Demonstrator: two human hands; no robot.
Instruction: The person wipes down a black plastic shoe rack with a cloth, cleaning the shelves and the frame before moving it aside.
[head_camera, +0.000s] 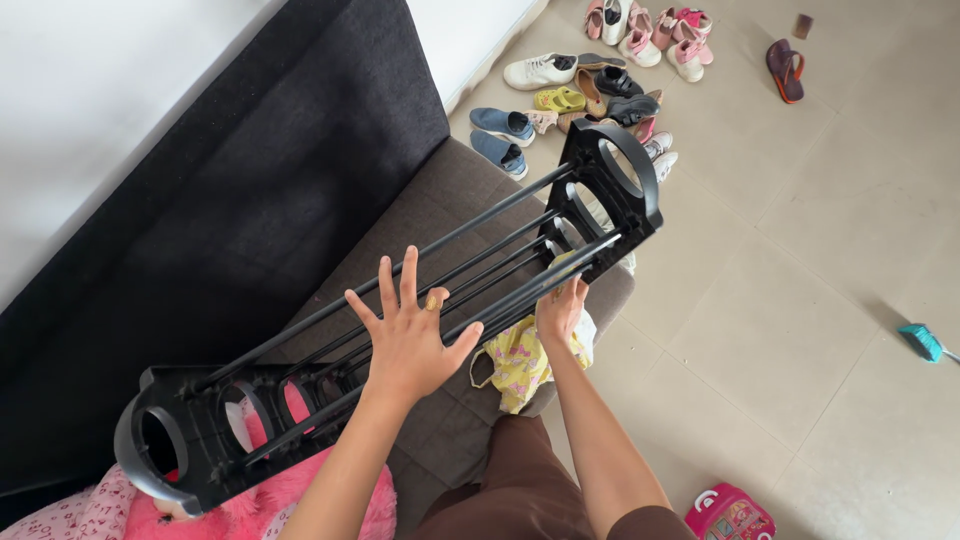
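A black shoe rack (470, 270) with long thin rods and two plastic end frames lies tilted across a dark grey sofa seat (440, 210). My left hand (408, 335) is spread open with fingers apart, resting over the middle rods. My right hand (560, 308) reaches under the rods close to the far end frame (615, 190) and its fingers curl around a rod there. The near end frame (190, 430) sits low at the left.
Several shoes (590, 80) lie scattered on the tiled floor by the wall, a sandal (785, 68) apart from them. A yellow cloth (525, 360) hangs off the sofa edge. Pink plush (300, 490) lies bottom left, a pink toy (730, 515) bottom right, a teal brush (922, 342) right.
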